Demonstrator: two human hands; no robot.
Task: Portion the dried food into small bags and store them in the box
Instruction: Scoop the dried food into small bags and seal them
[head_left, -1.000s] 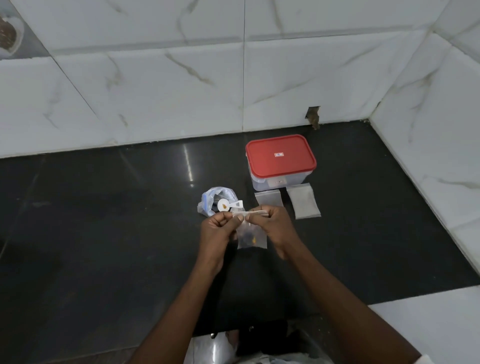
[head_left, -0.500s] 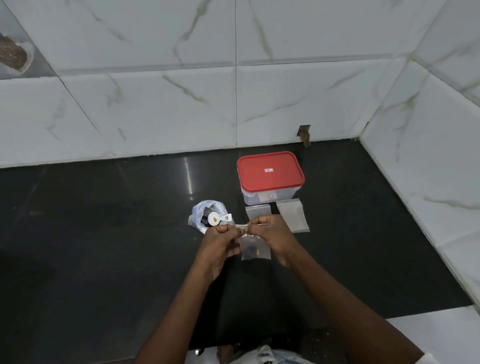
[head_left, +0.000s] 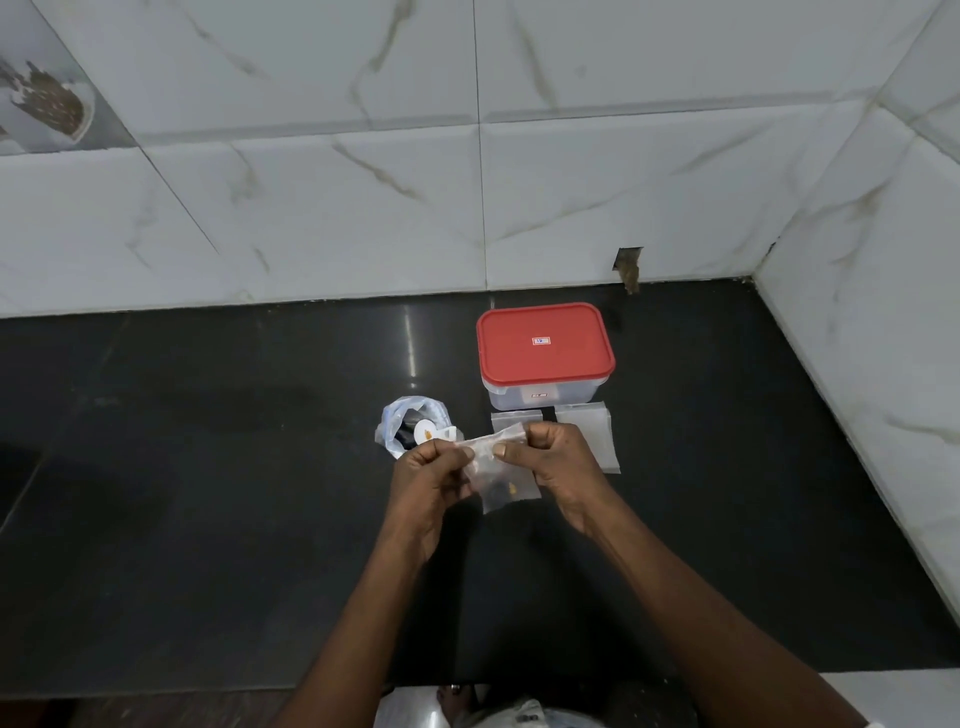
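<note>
A small clear bag (head_left: 500, 480) with a few pieces of dried food hangs above the black counter. My left hand (head_left: 431, 480) pinches its top edge on the left and my right hand (head_left: 558, 465) pinches it on the right. Behind my left hand lies the open bag of dried food (head_left: 402, 423) with a white scoop (head_left: 431, 432) in it. The clear box with its red lid (head_left: 544, 349) on stands behind my right hand. Empty small bags (head_left: 587, 431) lie flat in front of the box.
The black counter (head_left: 208, 493) runs to white marble-tiled walls at the back and on the right. A chipped hole (head_left: 628, 267) shows in the back wall. A white ledge (head_left: 909, 696) sits at the lower right.
The small bag's top edge has tilted and crumpled between my fingers. The camera has tipped up, so everything sits lower in the frame.
</note>
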